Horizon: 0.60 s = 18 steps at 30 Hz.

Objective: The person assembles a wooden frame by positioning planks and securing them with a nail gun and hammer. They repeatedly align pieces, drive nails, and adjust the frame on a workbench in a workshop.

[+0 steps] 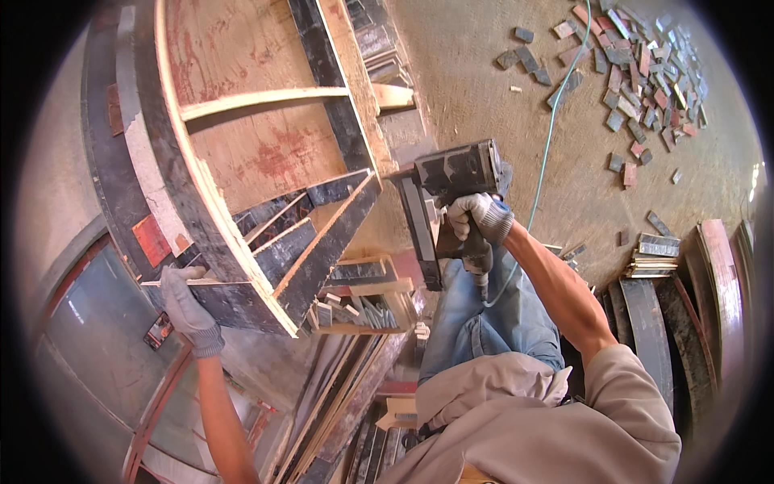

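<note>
My right hand (481, 216), in a grey knit glove, is wrapped round the handle of a black nail gun (458, 171). The gun is right of a large wooden frame (266, 103), and its nose is close to the frame's right corner. My left hand (190, 310), gloved alike, grips the near left corner of the frame by a short dark board (234, 302). A slanting dark board (330, 246) closes the near end, with raw wood along its edge. My left fingertips are partly hidden behind the board.
A pale green air hose (551, 121) runs from the gun across the floor. Small wood offcuts (645, 81) are heaped at the far right. Curved boards (649, 339) lean to my right. Below the frame, a wooden box (359, 315) holds nail strips beside stacked long strips (330, 395).
</note>
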Motion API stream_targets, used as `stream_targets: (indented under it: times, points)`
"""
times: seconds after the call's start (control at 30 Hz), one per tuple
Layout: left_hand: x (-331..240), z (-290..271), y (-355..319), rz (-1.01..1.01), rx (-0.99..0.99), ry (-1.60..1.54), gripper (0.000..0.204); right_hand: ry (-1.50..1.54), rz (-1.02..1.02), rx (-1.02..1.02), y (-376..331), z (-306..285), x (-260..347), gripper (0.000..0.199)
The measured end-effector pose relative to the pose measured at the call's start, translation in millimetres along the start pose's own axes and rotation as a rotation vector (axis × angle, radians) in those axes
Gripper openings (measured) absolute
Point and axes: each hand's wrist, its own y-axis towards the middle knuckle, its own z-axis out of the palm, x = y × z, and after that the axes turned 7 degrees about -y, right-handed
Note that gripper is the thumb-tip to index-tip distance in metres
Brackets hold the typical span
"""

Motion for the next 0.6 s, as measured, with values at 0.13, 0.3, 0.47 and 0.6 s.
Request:
stream_targets:
  times: [0.13, 0.3, 0.47, 0.6]
  points:
    - [4, 4, -1, 0.022, -0.081, 0.097, 0.052, -0.884, -0.338, 0.024, -48, -24, 51, 0.010]
    - [-1, 5, 3, 0.185, -0.151, 0.202, 0.041, -1.690, -0.973, -0.365, -143, -51, 162, 0.018]
    - [-31, -7, 28, 0.017, 0.034, 0.300, 0.038, -0.735, -0.363, -0.376, -188, -59, 280, 0.022]
    - [-69, 38, 171, -0.304, -0.245, -0.064, 0.037, -0.945, -0.037, -0.706, -164, -78, 358, 0.028]
